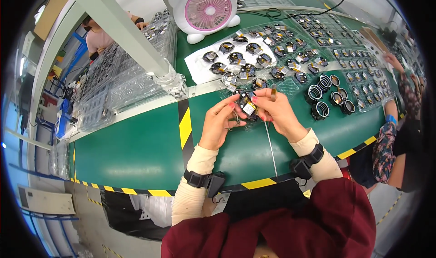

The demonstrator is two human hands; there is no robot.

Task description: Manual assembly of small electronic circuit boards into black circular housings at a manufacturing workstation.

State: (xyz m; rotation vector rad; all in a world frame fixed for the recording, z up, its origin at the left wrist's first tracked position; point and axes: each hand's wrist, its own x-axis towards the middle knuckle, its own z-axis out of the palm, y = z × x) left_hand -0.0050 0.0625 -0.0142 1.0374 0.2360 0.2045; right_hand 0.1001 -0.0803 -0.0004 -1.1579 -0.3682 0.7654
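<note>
Together the two hands meet over the middle of the green worktop (136,149), just beyond its near edge with the yellow-and-black striped border. The left hand (218,124) has its fingers curled shut around a small metal ring (234,120), pinched between thumb and fingertips. The right hand (277,112) grips a small round black part (249,108) with a pale label, thumb and forefinger closed on it, while its upper fingers also pinch a short thin stick-like piece (273,92) standing upright. The ring and the black part sit just beside each other, nearly touching, between the two hands. Both wrists wear black straps with small boxes.

Past the hands, toward the far edge, many like round black parts (236,58) lie on a white sheet (196,69) and on clear trays (318,40). Near the right edge stand several black-and-white coiled rings (323,82). A pink and white desk fan (207,10) stands at the far side. Stacked clear trays (118,90) fill the left far corner. Another person's sleeve (383,144) shows at the right edge.
</note>
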